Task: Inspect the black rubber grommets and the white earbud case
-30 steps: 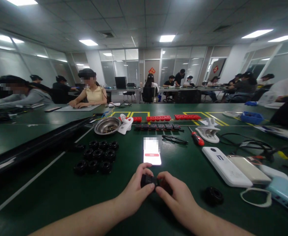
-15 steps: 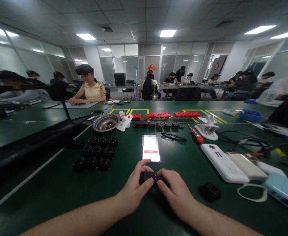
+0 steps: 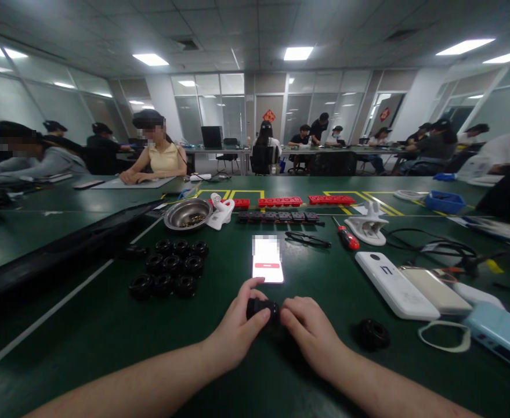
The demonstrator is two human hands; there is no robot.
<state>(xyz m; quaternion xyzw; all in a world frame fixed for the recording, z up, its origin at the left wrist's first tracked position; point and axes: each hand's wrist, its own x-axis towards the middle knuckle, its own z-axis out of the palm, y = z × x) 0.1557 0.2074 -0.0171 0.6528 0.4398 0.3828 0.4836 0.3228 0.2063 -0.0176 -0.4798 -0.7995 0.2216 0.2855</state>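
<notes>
My left hand [image 3: 236,325] is closed around a black cylindrical plastic part [image 3: 258,310], thumb in front and fingers behind, close to the table. Beside the part's right end is my right hand [image 3: 311,328], its fingers curled and thumb pressed to the forefinger; whatever it pinches, if anything, is hidden. Just beyond my hands lies a lit phone [image 3: 267,273]. Several thick black rings [image 3: 170,267] are set out in rows to the left. One more black ring-shaped part [image 3: 373,334] rests right of my right hand.
Farther back are a metal bowl [image 3: 176,217] with small brass-coloured pieces, red trays [image 3: 279,202], a black strip of blocks [image 3: 278,217] and glasses [image 3: 308,239]. A screwdriver [image 3: 348,238], a white device [image 3: 394,287] and a light-blue case [image 3: 505,334] lie right. People sit beyond.
My right hand has drawn slightly away from the part's end and its fingers have curled in more. The left hand keeps its hold. The dark upright object at left is gone from view.
</notes>
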